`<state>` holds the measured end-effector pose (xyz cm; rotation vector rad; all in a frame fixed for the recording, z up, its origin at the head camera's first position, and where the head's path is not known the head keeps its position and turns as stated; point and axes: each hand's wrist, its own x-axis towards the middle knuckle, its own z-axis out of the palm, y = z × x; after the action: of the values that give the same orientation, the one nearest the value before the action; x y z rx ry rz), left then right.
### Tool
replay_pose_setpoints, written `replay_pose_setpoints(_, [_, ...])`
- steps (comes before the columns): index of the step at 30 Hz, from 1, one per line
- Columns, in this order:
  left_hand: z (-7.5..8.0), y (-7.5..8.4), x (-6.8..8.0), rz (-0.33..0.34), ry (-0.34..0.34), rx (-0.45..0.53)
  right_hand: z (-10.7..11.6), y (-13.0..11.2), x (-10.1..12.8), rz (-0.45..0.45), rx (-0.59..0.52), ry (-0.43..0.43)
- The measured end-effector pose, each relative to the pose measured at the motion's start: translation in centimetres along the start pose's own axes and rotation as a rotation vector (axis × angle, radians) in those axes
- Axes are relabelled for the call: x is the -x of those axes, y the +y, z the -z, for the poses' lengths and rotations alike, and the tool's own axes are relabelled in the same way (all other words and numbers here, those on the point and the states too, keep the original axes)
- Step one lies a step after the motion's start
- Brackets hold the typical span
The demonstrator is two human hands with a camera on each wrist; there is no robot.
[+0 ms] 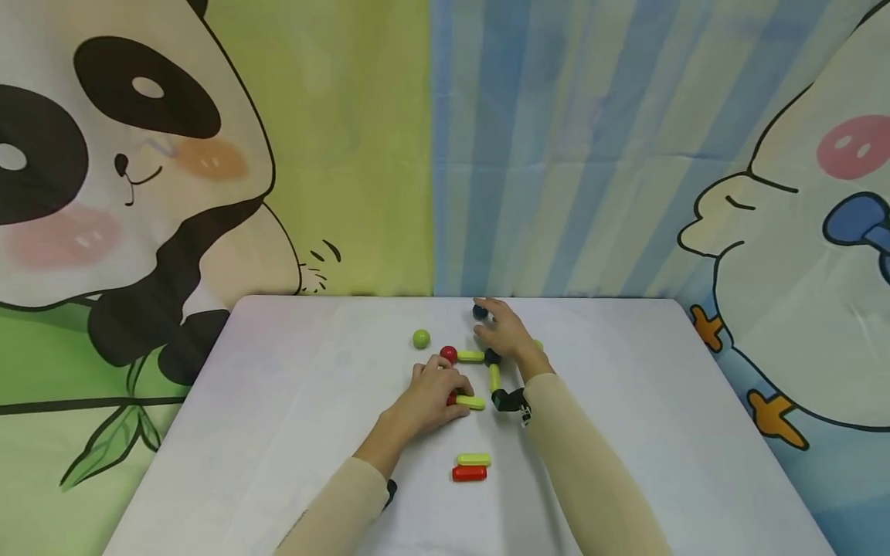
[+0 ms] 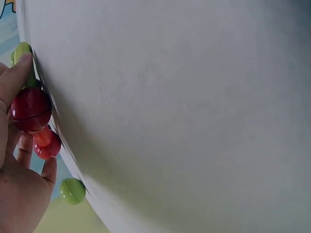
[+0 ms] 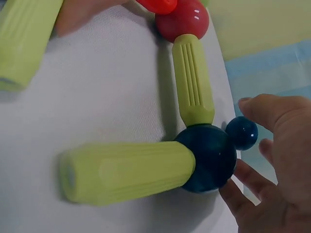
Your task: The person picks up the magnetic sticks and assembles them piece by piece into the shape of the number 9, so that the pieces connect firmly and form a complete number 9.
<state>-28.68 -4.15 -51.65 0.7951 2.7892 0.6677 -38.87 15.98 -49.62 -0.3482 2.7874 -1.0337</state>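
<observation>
My left hand (image 1: 433, 394) grips a yellow-green rod (image 1: 472, 402) beside a red ball (image 2: 31, 109), with the thumb along the rod. A short red rod (image 2: 43, 136) joins that ball to another red ball (image 1: 448, 354). From there a yellow-green rod (image 3: 193, 77) runs to a dark blue ball (image 3: 206, 158), which carries one more yellow-green rod (image 3: 129, 172). At the back edge, my right hand (image 1: 510, 333) reaches around a loose dark blue ball (image 1: 480, 312), thumb and forefinger spread apart. Whether a finger touches that ball is unclear.
A green ball (image 1: 420, 338) lies at the back left of the joined pieces. Another green ball (image 1: 538, 344) is partly hidden behind the right wrist. Nearer the front, a loose yellow-green rod (image 1: 474, 459) and a red rod (image 1: 469, 473) lie side by side on the white table (image 1: 278, 432).
</observation>
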Motion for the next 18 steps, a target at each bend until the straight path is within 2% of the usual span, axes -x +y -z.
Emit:
replay_pose_setpoints(3, [0.3, -0.5, 0.2, -0.011, 0.004, -0.005, -0.3, -0.7, -0.7, -0.003, 0.041, -0.008])
replay_pose_setpoints(7, [0.1, -0.3, 0.1, -0.029, 0.004, -0.003, -0.4, -0.4, -0.7, -0.037, 0.094, -0.003])
replay_pose_setpoints(14, [0.1, -0.3, 0.5, -0.026, 0.015, -0.012, -1.2, -0.3, -0.2, -0.091, 0.07, 0.051])
replay_pose_setpoints(18, [0.3, -0.4, 0.6, -0.008, 0.024, -0.002, -0.3, -1.3, 0.4, -0.064, 0.068, 0.078])
